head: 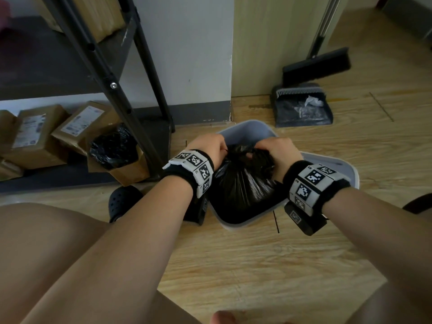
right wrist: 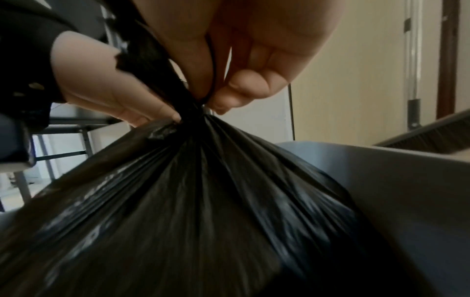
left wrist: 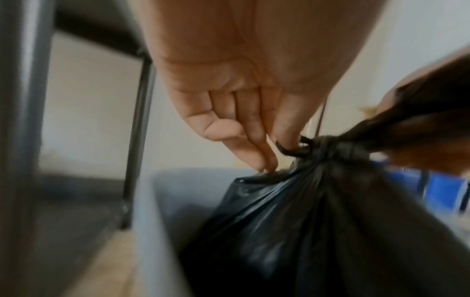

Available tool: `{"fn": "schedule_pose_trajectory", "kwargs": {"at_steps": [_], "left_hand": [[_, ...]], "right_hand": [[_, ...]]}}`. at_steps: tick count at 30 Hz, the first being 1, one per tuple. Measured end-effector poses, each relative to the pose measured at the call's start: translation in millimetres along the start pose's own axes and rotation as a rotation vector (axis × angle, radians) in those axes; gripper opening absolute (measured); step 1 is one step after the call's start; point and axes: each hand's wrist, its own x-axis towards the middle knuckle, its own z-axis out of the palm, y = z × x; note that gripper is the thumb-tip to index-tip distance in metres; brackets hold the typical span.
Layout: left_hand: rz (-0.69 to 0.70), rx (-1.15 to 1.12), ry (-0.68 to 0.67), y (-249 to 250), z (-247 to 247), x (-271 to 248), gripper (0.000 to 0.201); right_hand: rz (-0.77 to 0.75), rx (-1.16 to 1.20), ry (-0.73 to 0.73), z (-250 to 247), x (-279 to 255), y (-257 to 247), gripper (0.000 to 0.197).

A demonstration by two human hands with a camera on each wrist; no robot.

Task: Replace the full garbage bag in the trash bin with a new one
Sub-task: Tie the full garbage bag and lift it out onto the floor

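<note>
A full black garbage bag [head: 243, 183] sits inside a grey trash bin [head: 247, 129] on the wooden floor. Its top is gathered into a tight neck [right wrist: 193, 112]. My left hand [head: 208, 148] pinches the gathered plastic [left wrist: 292, 148] from the left. My right hand [head: 278, 153] grips the neck from the right, with a thin black tie strand [right wrist: 212, 66] running between its fingers. In the left wrist view the bag [left wrist: 318, 221] fills the lower right, with the bin's wall [left wrist: 162, 201] beside it. In the right wrist view the bin wall [right wrist: 406, 180] stands to the right.
The grey bin lid [head: 332, 164] lies right of the bin. A black metal shelf frame [head: 140, 90] stands to the left, with cardboard boxes [head: 37, 134] and a box of black bags [head: 114, 148] under it. A dustpan [head: 301, 106] and broom [head: 315, 64] lean behind.
</note>
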Motion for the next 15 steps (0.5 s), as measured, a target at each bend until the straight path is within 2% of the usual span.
{"fn": "schedule_pose_trajectory", "kwargs": {"at_steps": [4,9,12,15], "left_hand": [[-0.045,0.138,-0.019,-6,4,0,0.024],[-0.039,0.155,-0.105,-6,4,-1,0.022],[-0.054,0.174,-0.099,-5,4,-3,0.023],[-0.095,0.149,-0.132,0,0,-1,0.026]], "right_hand": [[0.08,-0.022,-0.041,1,-7,13,0.022],[0.146,0.017,-0.048,1,-17,21,0.038],[0.189,0.089,-0.056,-1,-21,24,0.03],[0.17,0.107,-0.025,-2,-19,24,0.031]]}}
